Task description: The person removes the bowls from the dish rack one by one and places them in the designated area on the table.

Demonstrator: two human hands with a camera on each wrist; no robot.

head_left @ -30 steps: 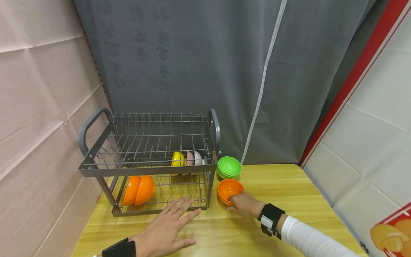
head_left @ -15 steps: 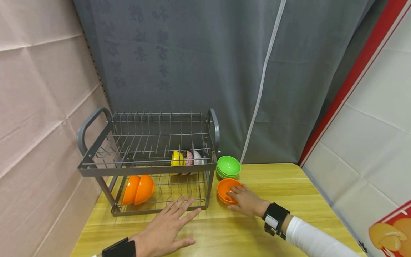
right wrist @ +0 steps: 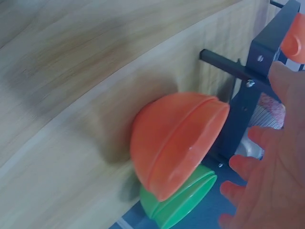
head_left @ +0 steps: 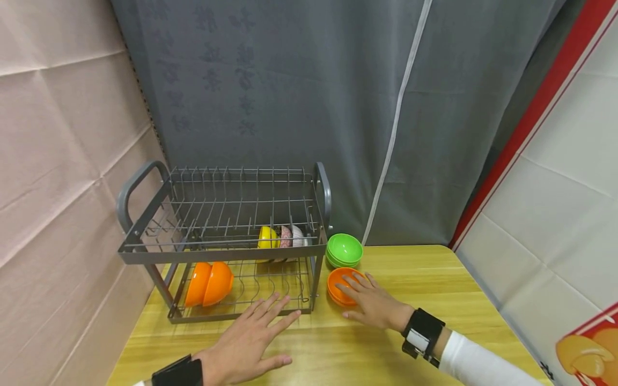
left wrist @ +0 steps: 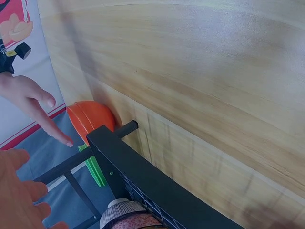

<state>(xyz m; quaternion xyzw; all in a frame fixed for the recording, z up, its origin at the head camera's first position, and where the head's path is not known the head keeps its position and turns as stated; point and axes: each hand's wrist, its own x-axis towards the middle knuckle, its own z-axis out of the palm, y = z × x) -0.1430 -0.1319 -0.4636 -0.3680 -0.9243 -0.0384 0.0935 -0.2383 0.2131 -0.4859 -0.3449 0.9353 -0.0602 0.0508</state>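
Sitting on the wooden desk (head_left: 434, 279), just right of the dish rack's (head_left: 222, 252) front corner post: orange bowls (head_left: 339, 284), a stack of two nested by the look of the right wrist view. Right hand (head_left: 374, 305) hovers over the stack's near rim, fingers spread and straight, grip wide, holding nothing; contact with the rim cannot be told. Left hand (head_left: 248, 343) lies flat on the desk before the rack's lower tier, fingers splayed, grip wide, empty. Behind the orange stack, touching or nearly so: green bowls (head_left: 344, 251), two stacked. Rack is grey wire, two tiers. Lower tier holds two more orange bowls on edge (head_left: 209, 284), at left; further right, one yellow bowl (head_left: 265, 238), and two patterned bowls (head_left: 291, 237). Grey curtain (head_left: 314, 107) behind; beige wall (head_left: 63, 134) left; white panel with red stripe (head_left: 555, 177) right.
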